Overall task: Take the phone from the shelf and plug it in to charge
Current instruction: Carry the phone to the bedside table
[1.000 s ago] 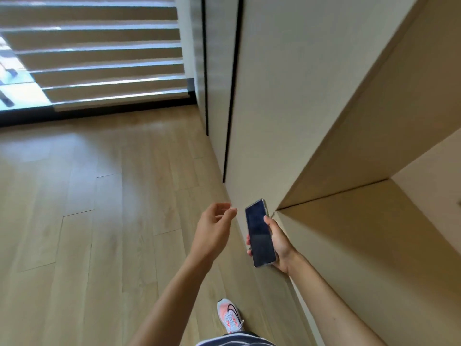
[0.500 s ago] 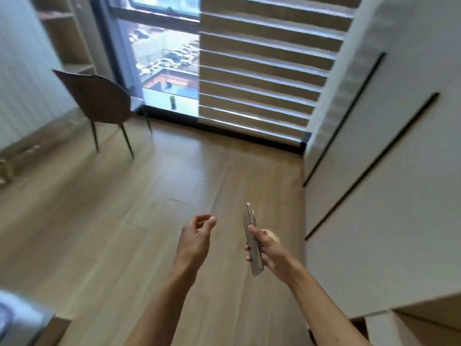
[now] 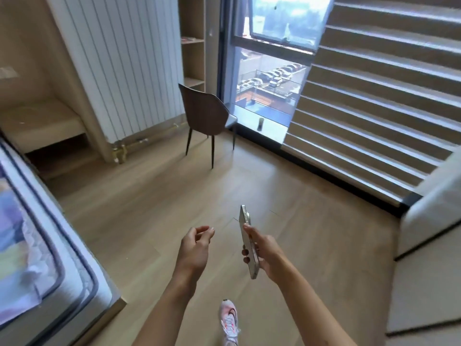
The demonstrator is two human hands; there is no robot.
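Note:
My right hand [image 3: 267,253] grips a slim silver phone [image 3: 247,239], held edge-on and upright in front of me above the wooden floor. My left hand [image 3: 195,245] hovers just left of it, empty, with its fingers loosely curled and apart. No charger or cable shows clearly in this view; a thin line lies on the low bedside ledge [image 3: 42,126] at the far left, too blurred to identify.
A bed [image 3: 37,245] fills the left edge. A brown chair [image 3: 205,113] stands ahead by the window [image 3: 269,78], with a white radiator [image 3: 124,63] and an open shelf unit [image 3: 193,41] behind. White cabinets [image 3: 429,233] line the right. My shoe [image 3: 229,323] is below.
The view has swung left, away from the cabinets toward the bed and chair. The phone has turned from screen-up to edge-on in my right hand. My left hand stays empty beside it.

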